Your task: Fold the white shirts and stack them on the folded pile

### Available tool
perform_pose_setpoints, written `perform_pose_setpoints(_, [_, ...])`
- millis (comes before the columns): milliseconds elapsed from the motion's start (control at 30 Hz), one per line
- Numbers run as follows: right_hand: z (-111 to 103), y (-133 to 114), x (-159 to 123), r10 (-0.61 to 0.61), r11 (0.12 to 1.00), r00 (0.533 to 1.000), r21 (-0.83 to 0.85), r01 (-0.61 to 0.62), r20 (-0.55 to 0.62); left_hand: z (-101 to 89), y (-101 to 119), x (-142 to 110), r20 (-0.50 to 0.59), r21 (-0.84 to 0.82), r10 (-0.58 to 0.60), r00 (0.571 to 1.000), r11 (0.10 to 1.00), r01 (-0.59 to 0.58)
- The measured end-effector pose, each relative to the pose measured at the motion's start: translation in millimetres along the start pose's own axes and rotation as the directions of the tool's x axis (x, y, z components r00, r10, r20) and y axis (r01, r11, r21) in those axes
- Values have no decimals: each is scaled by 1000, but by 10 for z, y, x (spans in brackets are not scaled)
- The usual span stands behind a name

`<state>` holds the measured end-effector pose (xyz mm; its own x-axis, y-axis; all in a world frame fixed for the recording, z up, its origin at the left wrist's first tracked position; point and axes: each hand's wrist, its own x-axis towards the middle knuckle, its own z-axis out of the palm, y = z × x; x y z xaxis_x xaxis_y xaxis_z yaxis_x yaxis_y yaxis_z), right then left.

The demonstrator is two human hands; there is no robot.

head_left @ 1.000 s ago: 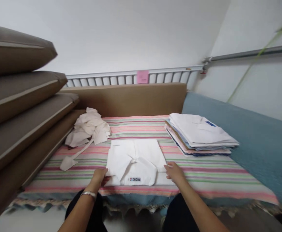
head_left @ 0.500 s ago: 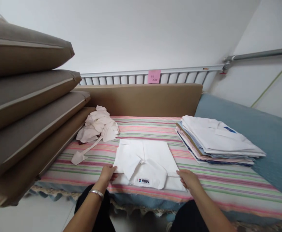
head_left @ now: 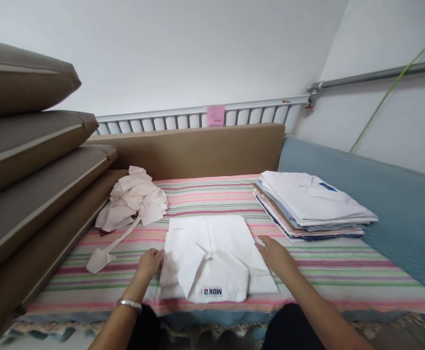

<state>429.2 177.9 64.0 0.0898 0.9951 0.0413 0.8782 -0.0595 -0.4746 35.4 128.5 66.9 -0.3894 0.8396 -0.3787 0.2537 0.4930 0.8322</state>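
Note:
A folded white shirt (head_left: 227,238) lies flat on the striped cloth in front of me. Its collar piece faces me and carries a "MOK" label (head_left: 212,291), which reads upside down. At the shirt's left edge is my left hand (head_left: 149,265), its fingers curled closed on the fabric; a silver bracelet circles that wrist. My right hand (head_left: 276,253) pinches the opposite edge, thumb and forefinger close together, with the other fingertips partly hidden.
Folded shirts (head_left: 314,204) are stacked at the right. Crumpled pale cloth pieces (head_left: 135,197) lie left, beside piled brown cushions (head_left: 44,184). Striped cloth (head_left: 205,194) covers the surface, with a brown padded board (head_left: 194,150) and white radiator (head_left: 154,121) behind.
Both hands have moved farther from me along the shirt's sides. The folded shirt lies slightly nearer to me, its front layer now lower over the collar edge. The camera view has shifted right.

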Motion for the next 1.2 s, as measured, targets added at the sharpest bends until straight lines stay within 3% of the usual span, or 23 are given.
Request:
perform_pose_setpoints(100, [87, -267, 308, -172, 985, 984, -33, 171, -54, 45, 326, 328, -4, -72, 29, 1000, 997, -30])
perform_pose_setpoints(200, [319, -352, 626, -268, 955, 960, -154, 253, -82, 154, 560, 679, 30, -135, -31, 999, 990, 34])
perform_pose_setpoints(300, [611, -220, 845, -304, 930, 951, -230, 285, -51, 231, 648, 983, 98, -166, -154, 983, 972, 169])
perform_pose_setpoints(433, [896, 15, 921, -326, 904, 944, -309, 296, -49, 246, 638, 1223, 180, -186, -279, 943, 932, 311])
perform_pose_setpoints(800, [928, 48, 896, -354, 884, 932, -354, 306, -77, 284, 708, 1402, 308, -298, -334, 891, 855, 424])
perform_pose_setpoints(1067, [940, 77, 898, -379, 877, 919, -357, 322, -103, 275, 722, 1368, 390, -357, -232, 891, 854, 379])
perform_pose_setpoints(1200, [945, 83, 902, -387, 867, 917, -377, 326, -98, 299, 734, 1330, 362, -315, -196, 912, 895, 317])
